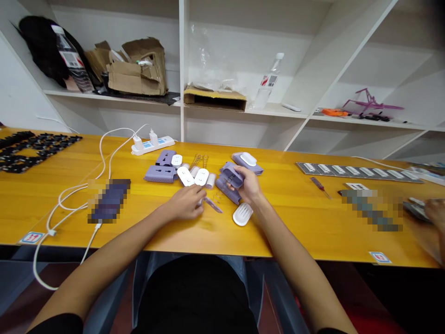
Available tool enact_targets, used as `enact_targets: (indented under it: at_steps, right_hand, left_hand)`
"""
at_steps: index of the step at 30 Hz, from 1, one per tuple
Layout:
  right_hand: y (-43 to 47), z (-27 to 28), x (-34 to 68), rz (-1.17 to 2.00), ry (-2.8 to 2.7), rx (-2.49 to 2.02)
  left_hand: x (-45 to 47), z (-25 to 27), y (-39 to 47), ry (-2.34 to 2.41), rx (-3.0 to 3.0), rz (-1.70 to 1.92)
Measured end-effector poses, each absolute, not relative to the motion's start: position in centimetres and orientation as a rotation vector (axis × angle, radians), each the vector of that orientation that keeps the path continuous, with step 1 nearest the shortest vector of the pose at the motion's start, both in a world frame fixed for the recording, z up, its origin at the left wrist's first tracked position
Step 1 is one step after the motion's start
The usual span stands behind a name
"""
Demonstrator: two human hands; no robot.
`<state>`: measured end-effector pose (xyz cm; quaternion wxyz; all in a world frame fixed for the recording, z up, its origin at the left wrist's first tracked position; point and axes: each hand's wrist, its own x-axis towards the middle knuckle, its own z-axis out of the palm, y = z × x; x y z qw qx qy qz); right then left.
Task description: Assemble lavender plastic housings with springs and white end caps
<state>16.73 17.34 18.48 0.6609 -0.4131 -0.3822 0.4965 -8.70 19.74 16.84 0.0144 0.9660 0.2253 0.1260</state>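
My right hand (pixel 248 184) is closed around a hollow purple plastic housing (pixel 232 175), its opening facing me. Another purple housing (pixel 227 191) lies on the table just under it. My left hand (pixel 187 202) has its fingers curled over a thin, purplish, see-through strip (pixel 213 205) that sticks out to the right; their grip is partly hidden. Beyond the left hand lie white oval caps (pixel 201 176), a small white cylinder (pixel 210 181) and coiled springs (pixel 205 161). A ribbed white oval piece (pixel 242 214) rests below my right hand.
More purple housings (pixel 160 173) sit at the left, and one (pixel 255 166) with a white cap at the right. A power strip (pixel 153 144), white cables and a phone (pixel 110 200) are farther left. A screwdriver (pixel 320 187) lies right. A co-worker's hand (pixel 436 213) shows at the right edge.
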Motion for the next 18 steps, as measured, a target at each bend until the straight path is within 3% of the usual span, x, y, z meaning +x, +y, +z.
enact_targets:
  at_steps: [8, 14, 18]
  right_hand:
    - [16.8, 16.7, 14.7, 1.232, -1.401, -1.216]
    - [16.1, 16.5, 14.2, 0.594, -1.949, -1.405]
    - [15.6, 16.9, 13.8, 0.389, -2.147, -1.407]
  left_hand:
    - [-9.1, 17.0, 20.4, 0.946, 2.970, 0.322]
    - [-9.1, 17.7, 20.0, 1.084, 2.986, 0.212]
    - [-9.1, 17.6, 19.9, 1.076, 3.017, 0.203]
